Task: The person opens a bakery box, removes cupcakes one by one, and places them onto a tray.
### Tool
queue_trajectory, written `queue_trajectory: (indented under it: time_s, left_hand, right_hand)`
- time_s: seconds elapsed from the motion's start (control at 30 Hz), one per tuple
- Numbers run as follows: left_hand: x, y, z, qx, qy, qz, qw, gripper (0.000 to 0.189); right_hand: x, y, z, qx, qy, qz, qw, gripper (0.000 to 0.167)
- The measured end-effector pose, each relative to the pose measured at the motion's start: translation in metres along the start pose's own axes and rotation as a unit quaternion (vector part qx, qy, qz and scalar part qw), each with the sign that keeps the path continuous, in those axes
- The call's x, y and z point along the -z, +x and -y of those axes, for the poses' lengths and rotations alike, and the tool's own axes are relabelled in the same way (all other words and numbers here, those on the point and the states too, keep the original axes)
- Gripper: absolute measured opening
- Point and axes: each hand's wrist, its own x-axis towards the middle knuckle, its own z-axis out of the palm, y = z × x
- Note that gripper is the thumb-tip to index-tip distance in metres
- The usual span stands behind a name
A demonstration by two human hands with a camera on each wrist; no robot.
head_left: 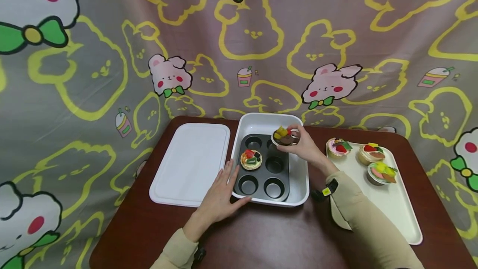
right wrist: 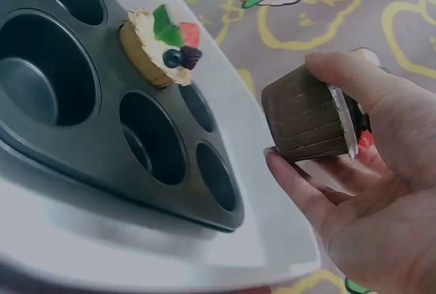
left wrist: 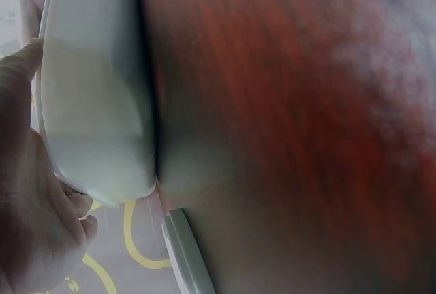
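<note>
My right hand (head_left: 307, 146) pinches a chocolate cupcake (head_left: 281, 139) with yellow and red toppings, tilted above the back right of a dark muffin pan (head_left: 262, 176). The right wrist view shows the cupcake's brown pleated cup (right wrist: 303, 117) between thumb and fingers, apart from the pan. This pan lies inside a deep white bin (head_left: 304, 177). One fruit-topped cupcake (head_left: 251, 160) sits in the left middle cup; the other visible cups are bare. My left hand (head_left: 220, 194) rests on the bin's near left rim with its fingers extended.
On the right, a cream tray (head_left: 388, 211) carries a pink cupcake (head_left: 338, 147), a red-topped one (head_left: 370, 153) and a yellow-topped one (head_left: 381, 173). A white lid (head_left: 190, 161) lies flat left of the bin. A patterned curtain (head_left: 261, 69) hangs behind the brown table (head_left: 269, 235).
</note>
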Motion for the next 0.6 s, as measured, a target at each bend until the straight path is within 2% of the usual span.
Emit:
queue_trajectory:
  time_s: [0.3,0.6]
  left_hand:
    - [0.000,0.000,0.000,-0.010,-0.007,-0.015,0.9998,0.107]
    - [-0.002,0.001,0.002,-0.008,-0.002,-0.016,0.9998,0.106]
  right_hand:
    - [0.029,-0.030,-0.015,0.043,-0.046,-0.029,0.9976,0.073]
    - [0.058,-0.066,-0.043,0.012,-0.048,-0.056,0.9972,0.072]
